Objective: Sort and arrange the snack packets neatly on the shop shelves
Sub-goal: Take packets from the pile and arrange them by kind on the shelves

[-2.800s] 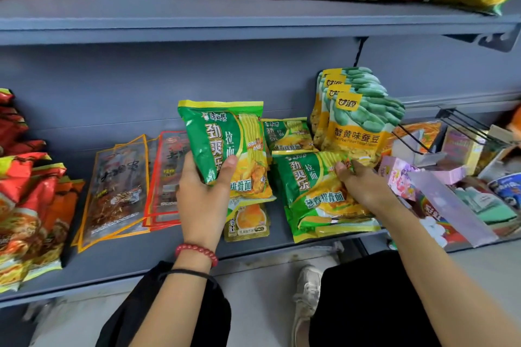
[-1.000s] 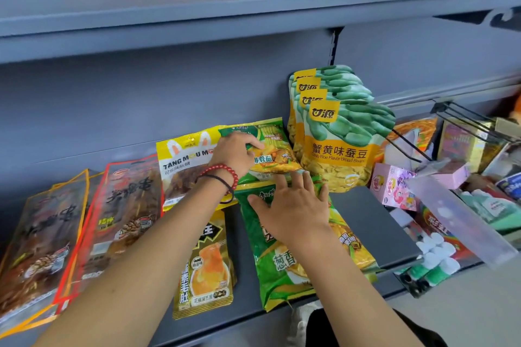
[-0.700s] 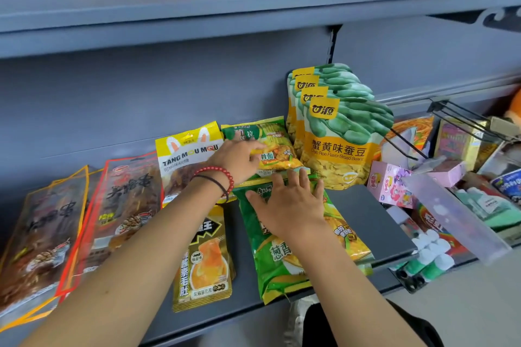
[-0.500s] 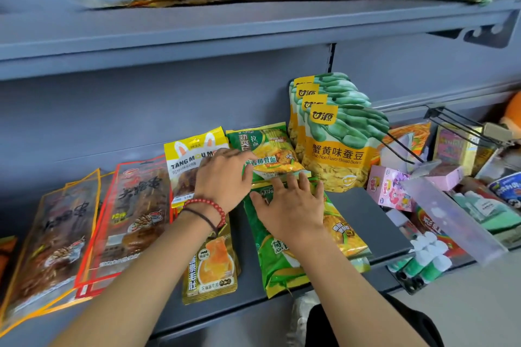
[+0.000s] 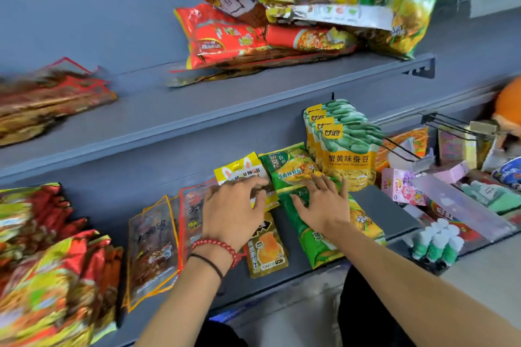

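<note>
**Both hands lay on packets of the lower shelf**

The left hand (image 5: 234, 210) rested near the middle of the frame with its fingers spread and only a little bent; it gripped nothing, and its fingertips touched the lower part of a yellow plastic packet with white rabbit ears (image 5: 239, 170). A red bead bracelet (image 5: 217, 245) was around this wrist. The right hand (image 5: 324, 205), just right of the other, pressed palm-down with straight, spread fingers on a long green and yellow noodle packet (image 5: 311, 245), which lay flat on the grey metal lower shelf (image 5: 389, 205); this hand also held nothing. A smaller green packet (image 5: 290, 169) leaned against the back wall just above both hands; beside it, to the right, a row of green and yellow broad bean pouches (image 5: 346, 155) stood upright. A small dark gold sachet (image 5: 266, 251) lay between the two forearms; transparent packets with red and orange edges (image 5: 152, 248) lay to the left. In the upper middle, a loose pile of red, yellow and green packets (image 5: 253, 34) sat on the grey upper shelf (image 5: 197, 110); the packets at the left edge were too blurred to tell apart.
</note>
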